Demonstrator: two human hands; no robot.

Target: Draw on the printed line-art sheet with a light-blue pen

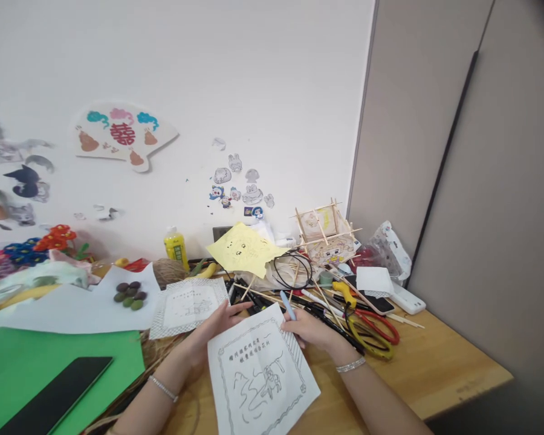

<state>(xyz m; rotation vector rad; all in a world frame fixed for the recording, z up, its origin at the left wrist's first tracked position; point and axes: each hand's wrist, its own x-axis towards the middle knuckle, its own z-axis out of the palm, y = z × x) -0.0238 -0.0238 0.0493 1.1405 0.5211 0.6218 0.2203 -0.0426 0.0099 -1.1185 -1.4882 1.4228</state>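
Note:
A white sheet of paper [254,356] with a black line drawing, two lines of written characters and a wavy border lies tilted in front of me. Diagonal strokes fill part of its right margin. My right hand [307,327] is closed around a light blue pen [288,306] at the sheet's upper right edge; the pen's lower end is hidden by the fingers. At the upper left edge, my left hand [222,321] has its fingers stretched out, touching the sheet. Beyond it is a second drawn sheet [188,302] with a hatched border.
Behind the hands are black pens [254,297], thin sticks, scissors [374,329], a phone [383,305] and yellow paper [242,248]. A stick frame [324,232] and yellow bottle [176,249] stand near the wall. Green board [118,353] with a black tablet-like slab [58,396] lies left.

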